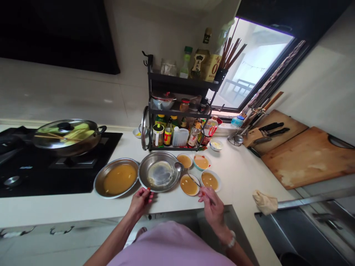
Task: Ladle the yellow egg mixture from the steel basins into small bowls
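Observation:
My left hand grips the near rim of a tilted steel pan that holds only a thin film of yellow liquid. My right hand is closed on the handle of a metal ladle whose bowl rests at the pan's right edge. Under the ladle's handle sits a small bowl of yellow-brown liquid. Another such bowl stands to its right, and two more sit behind them. Left of the pan, a second steel pan is full of the same liquid.
A lidded wok sits on the black hob at left. A black rack of bottles and jars stands against the wall. Wooden boards with knives lie at right, a crumpled rag by the sink.

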Tool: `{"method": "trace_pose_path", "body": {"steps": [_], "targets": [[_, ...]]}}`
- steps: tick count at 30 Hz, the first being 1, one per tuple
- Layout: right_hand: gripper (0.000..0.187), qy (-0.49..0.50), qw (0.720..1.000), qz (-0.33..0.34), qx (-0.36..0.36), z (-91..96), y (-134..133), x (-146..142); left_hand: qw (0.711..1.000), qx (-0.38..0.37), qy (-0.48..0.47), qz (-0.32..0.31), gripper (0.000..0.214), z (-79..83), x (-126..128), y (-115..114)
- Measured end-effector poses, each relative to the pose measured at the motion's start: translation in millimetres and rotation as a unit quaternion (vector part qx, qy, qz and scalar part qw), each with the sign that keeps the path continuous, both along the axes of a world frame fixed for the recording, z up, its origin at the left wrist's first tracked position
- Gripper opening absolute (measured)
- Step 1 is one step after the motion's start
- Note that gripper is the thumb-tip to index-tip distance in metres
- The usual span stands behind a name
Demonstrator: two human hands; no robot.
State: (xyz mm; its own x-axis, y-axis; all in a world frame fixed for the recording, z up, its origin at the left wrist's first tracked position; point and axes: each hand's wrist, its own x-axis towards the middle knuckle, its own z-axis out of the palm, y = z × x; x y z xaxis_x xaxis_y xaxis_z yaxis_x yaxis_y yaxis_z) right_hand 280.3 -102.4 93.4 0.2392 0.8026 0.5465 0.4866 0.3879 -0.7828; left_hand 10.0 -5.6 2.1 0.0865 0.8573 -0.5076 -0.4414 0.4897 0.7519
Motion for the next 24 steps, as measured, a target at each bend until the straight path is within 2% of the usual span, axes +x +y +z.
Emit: {"method": "trace_pose_path", "body": {"steps": [6, 9, 12, 16, 19, 24], "targets": [[0.019, 0.033, 0.993, -0.1, -0.06, -15.5, -25.8, 23.2, 1.0, -0.008, 0.006, 0.003, 0.031, 1.9, 0.0, 1.0], [0.023, 0.055, 0.987, -0.121, -0.096, -26.2, -31.1, 23.7, 1.0, -0.008, 0.006, 0.0, 0.031, 2.9, -0.7, 1.2], [0.029, 0.12, 0.974, -0.148, -0.119, -31.7, -29.6, 19.1, 1.0, -0.01, 0.012, -0.001, 0.031, 4.2, -1.5, 1.3], [0.034, 0.256, 0.934, -0.214, -0.129, -30.1, -24.3, 17.5, 1.0, -0.004, 0.009, -0.005, 0.03, 4.4, -2.3, 1.0], [0.033, 0.327, 0.907, -0.235, -0.122, -26.0, -23.2, 21.4, 1.0, -0.006, 0.009, -0.004, 0.027, 3.7, -2.3, 0.7], [0.033, 0.354, 0.896, -0.239, -0.124, -18.2, -25.6, 25.6, 1.0, -0.011, 0.009, -0.002, 0.027, 5.5, -1.2, 0.3]]}}
